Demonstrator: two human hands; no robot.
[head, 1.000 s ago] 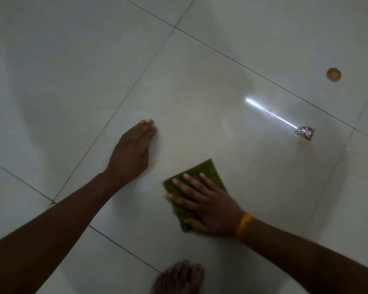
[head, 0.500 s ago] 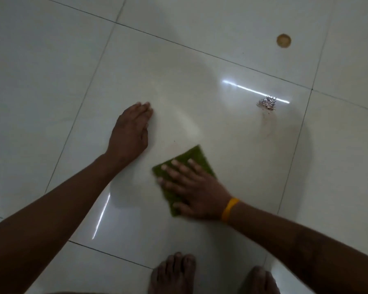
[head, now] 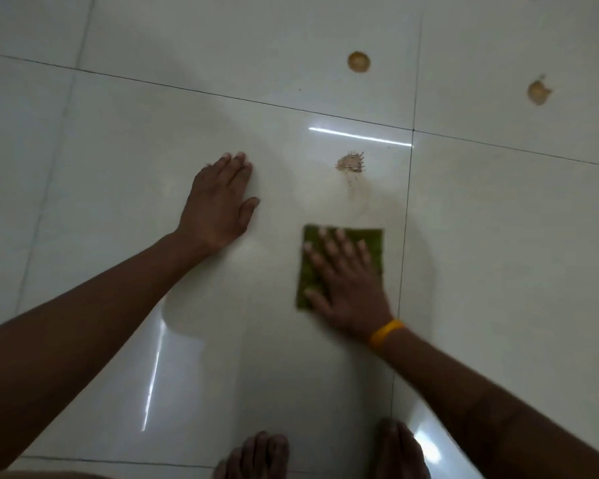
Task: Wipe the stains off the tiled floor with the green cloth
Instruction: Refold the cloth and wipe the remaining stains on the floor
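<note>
The green cloth [head: 376,240] lies flat on the white tiled floor [head: 118,140]. My right hand [head: 346,285], with a yellow wristband, presses on it with fingers spread. My left hand [head: 217,202] rests flat on the tile to the left, holding nothing. A brown splattered stain [head: 350,163] with a faint smear trailing down sits just beyond the cloth. Two round brown stains lie farther off, one stain [head: 359,61] straight ahead and another stain [head: 538,92] to the right.
My bare feet [head: 256,454] show at the bottom edge. Dark grout lines cross the floor. A bright light streak reflects on the tile beyond the splattered stain.
My right hand has slid the cloth to the right, squaring it up below the splattered stain. The view has shifted, bringing a second round stain into sight.
</note>
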